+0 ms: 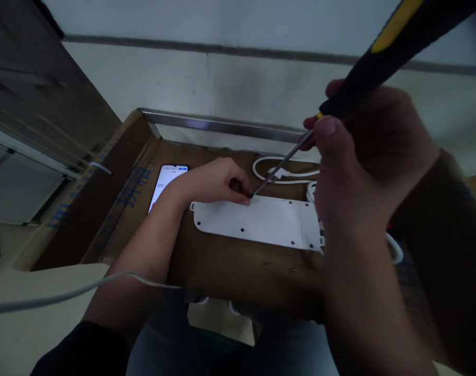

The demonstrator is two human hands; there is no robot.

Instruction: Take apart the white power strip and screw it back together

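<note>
A white power strip [257, 222] lies on the cardboard with its back face up, dark screw holes along its edges. My right hand [355, 141] grips a screwdriver [379, 55] with a black and yellow handle, its shaft slanting down to the strip's far edge. There the tip meets the fingertips of my left hand [226, 180], which are pinched together; whatever they hold is too small to make out. A white cable [288, 180] with a plug is coiled behind the strip, partly hidden by my right hand. Small screws [266, 264] lie on the cardboard in front.
A phone [163, 183] with a lit screen lies at the left, partly under my left forearm. The cardboard box's side wall [93, 209] rises at the left, and a metal rail [222, 125] runs along the back. A pale cord [66, 297] crosses the lower left foreground.
</note>
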